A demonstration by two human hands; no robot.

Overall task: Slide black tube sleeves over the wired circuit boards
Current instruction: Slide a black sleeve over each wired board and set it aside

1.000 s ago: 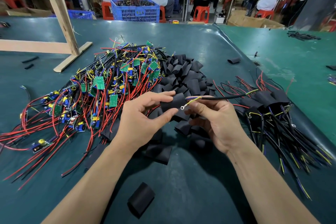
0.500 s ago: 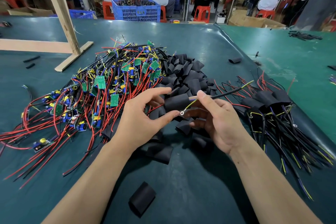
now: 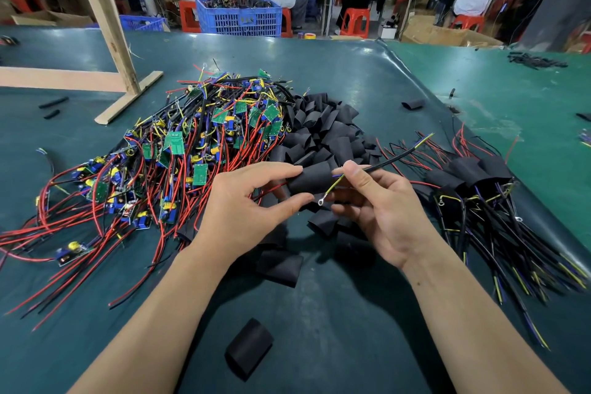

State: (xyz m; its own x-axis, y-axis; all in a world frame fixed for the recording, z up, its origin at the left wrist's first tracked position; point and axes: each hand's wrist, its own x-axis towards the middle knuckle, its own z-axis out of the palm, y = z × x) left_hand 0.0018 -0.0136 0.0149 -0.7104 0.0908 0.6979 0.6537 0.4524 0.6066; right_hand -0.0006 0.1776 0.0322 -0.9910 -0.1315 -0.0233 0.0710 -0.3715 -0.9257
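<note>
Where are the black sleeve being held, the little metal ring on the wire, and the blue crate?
black sleeve (image 3: pixel 311 181), head view, middle of tube.
ring terminal (image 3: pixel 320 201), head view, the loop.
blue crate (image 3: pixel 240 21), head view, front wall.

Wooden frame (image 3: pixel 105 25), blue crate (image 3: pixel 240 17), perhaps orange stools (image 3: pixel 355 21).

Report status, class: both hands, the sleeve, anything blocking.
Left hand pinches black tube sleeve. Right hand pinches black cable, ring terminal out front. Nothing blocking; loose sleeve pile behind.
</note>
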